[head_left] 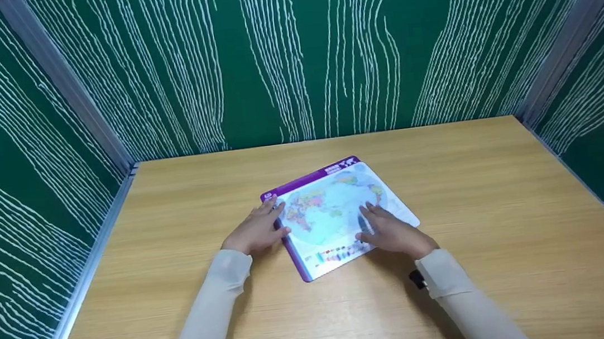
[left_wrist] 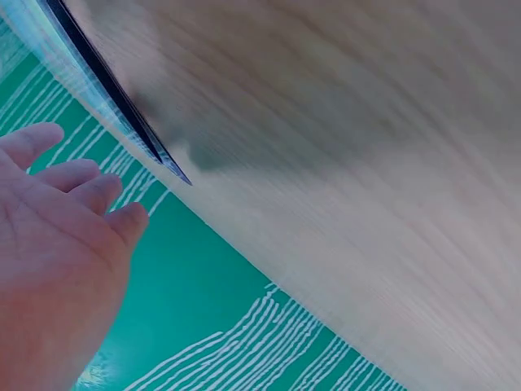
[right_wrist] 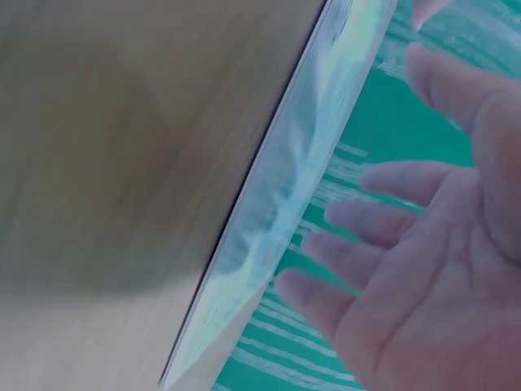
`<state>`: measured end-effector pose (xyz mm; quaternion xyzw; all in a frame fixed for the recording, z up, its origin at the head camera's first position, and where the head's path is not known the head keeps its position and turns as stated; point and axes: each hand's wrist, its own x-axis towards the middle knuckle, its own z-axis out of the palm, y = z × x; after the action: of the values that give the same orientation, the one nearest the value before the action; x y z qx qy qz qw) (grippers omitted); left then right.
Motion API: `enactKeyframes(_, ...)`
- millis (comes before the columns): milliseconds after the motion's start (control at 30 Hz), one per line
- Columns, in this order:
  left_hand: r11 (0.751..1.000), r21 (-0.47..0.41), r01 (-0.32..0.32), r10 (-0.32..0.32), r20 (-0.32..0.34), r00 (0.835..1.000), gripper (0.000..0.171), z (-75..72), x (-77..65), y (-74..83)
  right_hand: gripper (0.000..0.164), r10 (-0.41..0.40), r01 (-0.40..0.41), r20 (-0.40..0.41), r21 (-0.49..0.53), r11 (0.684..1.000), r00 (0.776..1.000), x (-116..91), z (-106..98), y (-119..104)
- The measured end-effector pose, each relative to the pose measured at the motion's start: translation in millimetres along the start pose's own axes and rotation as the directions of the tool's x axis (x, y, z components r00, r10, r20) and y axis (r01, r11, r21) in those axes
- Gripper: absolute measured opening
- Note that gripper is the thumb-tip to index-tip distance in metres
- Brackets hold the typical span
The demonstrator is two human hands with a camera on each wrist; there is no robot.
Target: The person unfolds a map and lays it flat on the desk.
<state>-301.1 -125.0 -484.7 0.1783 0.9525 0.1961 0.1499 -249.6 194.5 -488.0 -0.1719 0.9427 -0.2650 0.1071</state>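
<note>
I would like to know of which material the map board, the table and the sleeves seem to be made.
Map board: probably plastic or laminated card, glossy; reflections show on its surface.
Table: wood or a wood-look laminate, smooth with slight sheen; fine grain lines run across it.
Sleeves: likely thin cloth, matte; soft creases show on them.

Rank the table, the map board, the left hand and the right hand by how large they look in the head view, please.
1. Table
2. Map board
3. Left hand and right hand, too alike to rank
</note>
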Motion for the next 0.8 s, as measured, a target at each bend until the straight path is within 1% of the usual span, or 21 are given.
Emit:
enactKeyframes(200,1.0,0.008,0.025,-0.025,0.025,0.999,0.073,-1.8,9.4,-6.8,0.073,0.064,-0.066,-0.023,-0.057,0.996,0.998,-1.7,13.9,-19.5)
enactKeyframes(333,0.999,0.001,0.047,-0.047,0.029,0.998,0.073,-3.2,15.4,-8.9,0.073,0.091,-0.092,-0.012,-0.066,0.994,0.996,-2.1,21.3,-30.3)
enactKeyframes(500,0.998,-0.014,0.066,-0.066,0.042,0.997,0.072,-3.2,21.2,-8.3,0.074,0.106,-0.106,0.006,-0.087,0.991,0.994,-2.6,26.6,-40.3)
enactKeyframes(633,0.997,-0.013,0.074,-0.073,0.054,0.996,0.071,-1.0,22.7,-6.6,0.073,0.111,-0.111,-0.003,-0.116,0.987,0.994,-1.3,32.1,-45.0)
enactKeyframes(700,0.998,-0.002,0.069,-0.069,0.061,0.996,0.071,0.6,23.2,-6.2,0.072,0.107,-0.107,-0.014,-0.123,0.987,0.994,-0.9,35.7,-47.3)
enactKeyframes(800,0.999,0.025,0.039,-0.041,0.073,0.996,0.069,1.7,23.7,-5.3,0.072,0.08,-0.083,-0.032,-0.137,0.987,0.996,-0.1,40.5,-50.3)
